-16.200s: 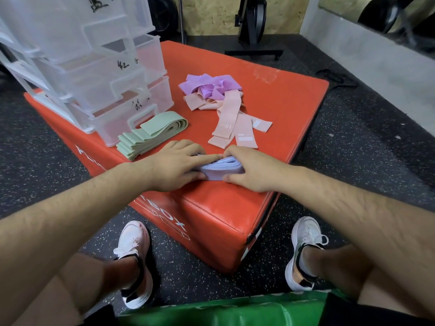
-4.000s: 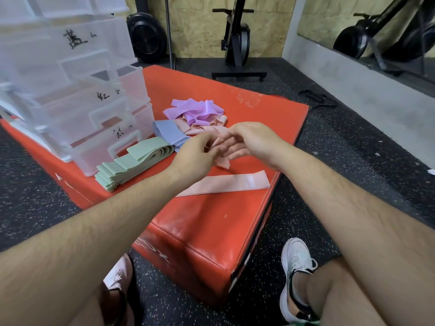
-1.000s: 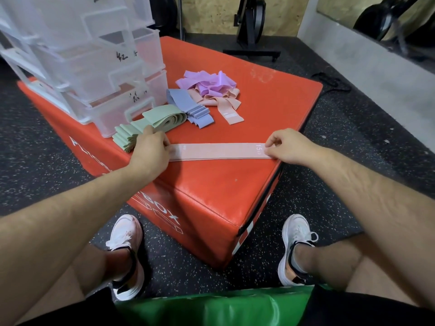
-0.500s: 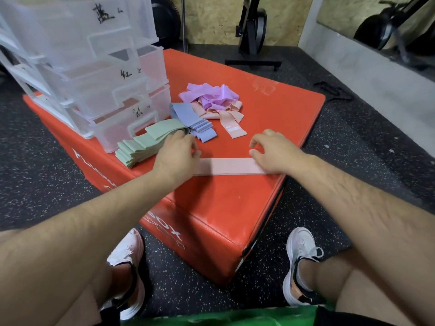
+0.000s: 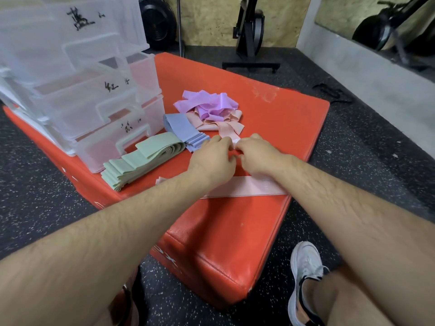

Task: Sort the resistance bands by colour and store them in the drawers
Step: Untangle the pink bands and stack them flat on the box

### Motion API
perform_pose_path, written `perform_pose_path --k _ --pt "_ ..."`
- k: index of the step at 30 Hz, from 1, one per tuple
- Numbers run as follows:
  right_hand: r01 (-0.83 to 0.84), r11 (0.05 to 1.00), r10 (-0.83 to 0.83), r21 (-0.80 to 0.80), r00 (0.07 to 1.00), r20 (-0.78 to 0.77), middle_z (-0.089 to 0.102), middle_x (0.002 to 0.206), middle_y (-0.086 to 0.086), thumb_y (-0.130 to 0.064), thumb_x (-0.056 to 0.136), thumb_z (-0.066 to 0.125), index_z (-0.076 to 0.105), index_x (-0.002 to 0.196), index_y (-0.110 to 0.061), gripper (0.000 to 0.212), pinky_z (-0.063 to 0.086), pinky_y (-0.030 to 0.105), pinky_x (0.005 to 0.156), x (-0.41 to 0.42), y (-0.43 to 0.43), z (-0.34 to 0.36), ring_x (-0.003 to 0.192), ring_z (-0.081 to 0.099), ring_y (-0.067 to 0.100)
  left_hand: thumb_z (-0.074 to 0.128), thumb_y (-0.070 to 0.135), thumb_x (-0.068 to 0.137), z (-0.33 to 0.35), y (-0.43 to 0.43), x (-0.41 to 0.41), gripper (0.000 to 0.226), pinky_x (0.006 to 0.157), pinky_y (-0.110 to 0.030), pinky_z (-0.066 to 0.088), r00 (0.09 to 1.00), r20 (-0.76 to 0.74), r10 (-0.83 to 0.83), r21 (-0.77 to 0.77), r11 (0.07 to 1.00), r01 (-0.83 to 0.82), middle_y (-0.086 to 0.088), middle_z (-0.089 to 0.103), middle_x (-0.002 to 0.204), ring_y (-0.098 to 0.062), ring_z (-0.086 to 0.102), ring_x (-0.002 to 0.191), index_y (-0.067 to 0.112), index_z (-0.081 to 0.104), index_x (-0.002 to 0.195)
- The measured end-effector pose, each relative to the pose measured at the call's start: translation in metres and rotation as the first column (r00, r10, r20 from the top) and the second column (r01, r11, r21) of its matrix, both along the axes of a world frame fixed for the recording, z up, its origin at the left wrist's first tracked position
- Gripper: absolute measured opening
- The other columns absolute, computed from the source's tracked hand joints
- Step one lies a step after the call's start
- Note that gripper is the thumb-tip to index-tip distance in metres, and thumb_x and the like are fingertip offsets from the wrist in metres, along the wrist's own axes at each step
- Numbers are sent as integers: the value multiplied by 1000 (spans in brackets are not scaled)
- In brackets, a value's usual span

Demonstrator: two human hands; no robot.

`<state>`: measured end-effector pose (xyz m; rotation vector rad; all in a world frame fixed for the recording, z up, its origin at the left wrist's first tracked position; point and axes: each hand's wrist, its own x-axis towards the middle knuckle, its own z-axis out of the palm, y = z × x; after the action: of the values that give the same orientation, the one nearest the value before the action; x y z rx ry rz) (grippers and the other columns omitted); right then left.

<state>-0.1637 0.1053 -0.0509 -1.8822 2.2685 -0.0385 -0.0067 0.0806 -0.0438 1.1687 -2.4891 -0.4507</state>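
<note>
On the orange padded box [image 5: 277, 114], my left hand [image 5: 213, 156] and my right hand [image 5: 255, 154] meet at the near end of a pink band [image 5: 231, 131] from the loose pile, both pinching it. A flattened pink band [image 5: 244, 188] lies across the box's near edge under my wrists. A folded stack of green bands [image 5: 141, 158] and a folded stack of blue bands [image 5: 182, 129] lie to the left. Tangled purple bands [image 5: 207, 104] sit on more pink bands behind. The clear plastic drawer unit [image 5: 77, 90] stands at the left with its drawers pulled out.
Black speckled rubber floor [image 5: 353, 142] surrounds the box. Exercise equipment [image 5: 249, 31] stands by the back wall, and a low white ledge [image 5: 376, 74] runs along the right. My white shoe [image 5: 303, 278] is on the floor to the right of the box's corner.
Both hands let go of the flattened pink band, left it at the box's near edge, and moved forward to the loose pile, where they took hold of another pink band.
</note>
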Motion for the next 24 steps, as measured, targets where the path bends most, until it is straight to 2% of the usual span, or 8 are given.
perform_pose_path --k 5,7,10,12,15,19,21,24 --pt "42 996 -30 -85 989 142 68 121 9 -12 95 47 72 112 -14 31 44 34 99 -7 22 13 115 55 31 51 27 91 1 1 -1 24 84 -34 47 998 -50 30 71 997 -27 -4 58 112 -22 57 102 15 59 111" --pt "111 986 -71 -126 955 289 70 123 5 -11 97 50 72 119 -11 30 43 23 90 -6 34 26 113 61 21 55 29 93 3 3 0 24 80 -28 42 997 -76 32 108 994 -23 -4 60 114 -19 58 102 15 59 112" --pt "200 970 -103 -136 851 514 72 97 -5 -8 95 57 75 115 -13 27 42 13 65 -1 57 41 73 59 1 64 33 90 9 17 0 27 75 -23 44 972 -227 55 279 960 11 4 62 110 -10 61 96 18 58 111" --pt "255 957 -112 -135 760 640 72 87 -8 -3 94 58 76 111 -12 27 46 13 60 4 74 52 61 57 -3 69 37 85 14 30 1 31 81 -25 53 924 -377 72 389 917 88 7 66 105 -5 65 95 20 57 107" --pt "280 950 -57 -139 594 802 72 97 5 8 94 51 72 114 -5 32 51 12 62 17 93 66 68 63 1 73 42 80 22 47 4 39 89 -29 54 870 -486 84 405 904 139 9 67 107 -2 65 99 23 57 109" --pt "253 948 55 -195 472 880 70 104 22 19 90 42 66 109 -5 39 53 21 59 27 99 74 83 66 21 66 20 90 38 59 15 20 78 -26 54 850 -522 75 342 931 128 10 68 93 -3 68 83 22 61 110" --pt "254 936 88 -242 499 862 70 102 20 19 88 41 63 105 -10 41 54 24 56 27 96 75 76 69 19 49 0 92 43 61 21 28 68 -23 55 817 -568 104 383 912 150 4 70 88 -5 71 70 15 63 111" --pt "151 931 136 -332 700 701 63 117 8 10 86 54 62 109 -23 40 52 24 59 24 87 72 67 60 13 43 -4 90 47 58 31 35 67 -24 55 818 -563 115 359 926 116 -2 71 88 -10 72 70 15 67 108"
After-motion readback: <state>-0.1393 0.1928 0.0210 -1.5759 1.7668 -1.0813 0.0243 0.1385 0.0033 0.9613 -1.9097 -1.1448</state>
